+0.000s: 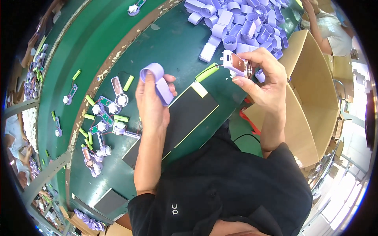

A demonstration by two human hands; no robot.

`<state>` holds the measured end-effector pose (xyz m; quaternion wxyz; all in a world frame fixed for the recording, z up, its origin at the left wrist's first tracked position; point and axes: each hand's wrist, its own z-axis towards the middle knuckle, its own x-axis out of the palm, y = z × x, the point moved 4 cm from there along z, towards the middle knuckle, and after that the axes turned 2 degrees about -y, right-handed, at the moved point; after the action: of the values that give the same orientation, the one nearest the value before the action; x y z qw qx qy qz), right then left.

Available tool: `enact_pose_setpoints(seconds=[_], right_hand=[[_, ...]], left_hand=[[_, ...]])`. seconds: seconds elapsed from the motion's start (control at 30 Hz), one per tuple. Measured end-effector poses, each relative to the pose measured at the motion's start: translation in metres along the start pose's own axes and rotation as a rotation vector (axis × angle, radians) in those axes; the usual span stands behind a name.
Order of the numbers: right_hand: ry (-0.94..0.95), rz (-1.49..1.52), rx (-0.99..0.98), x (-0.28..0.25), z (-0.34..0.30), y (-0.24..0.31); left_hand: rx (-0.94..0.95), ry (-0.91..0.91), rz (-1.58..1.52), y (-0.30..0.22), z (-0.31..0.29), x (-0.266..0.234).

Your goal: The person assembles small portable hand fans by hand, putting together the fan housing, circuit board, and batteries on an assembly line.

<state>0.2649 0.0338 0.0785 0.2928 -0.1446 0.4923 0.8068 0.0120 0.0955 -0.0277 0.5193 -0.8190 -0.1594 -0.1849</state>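
Note:
In my left hand (150, 103) is a lavender plastic fan housing (164, 91) with a round ring at its top, the thumb against the ring. Up and to the right, my right hand (267, 78) pinches a small fan assembly (238, 62) with a brownish face panel and white end between thumb and fingers. A light-green battery cell (207, 73) on a dark wire lies beside this assembly, over the tip of a black mat (189, 118). The two held parts are apart.
Lavender housings (236, 29) are heaped at the far side of the green table. An open cardboard box (313, 98) stands at right. Several fan assemblies (103, 118) with green cells lie at left, beside a green conveyor (104, 31). Another person (328, 33) is at the far right.

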Motion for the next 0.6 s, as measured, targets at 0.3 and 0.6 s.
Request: enact_pose_setpoints(seconds=[0.3, 0.6], right_hand=[[0.105, -0.047, -0.092, 0.009, 0.024, 0.018], [0.213, 0.032, -0.240, 0.021, 0.045, 0.038]], left_hand=[[-0.181, 0.197, -0.139, -0.005, -0.021, 0.017], [-0.100, 0.261, 0.003, -0.005, -0.019, 0.014]])
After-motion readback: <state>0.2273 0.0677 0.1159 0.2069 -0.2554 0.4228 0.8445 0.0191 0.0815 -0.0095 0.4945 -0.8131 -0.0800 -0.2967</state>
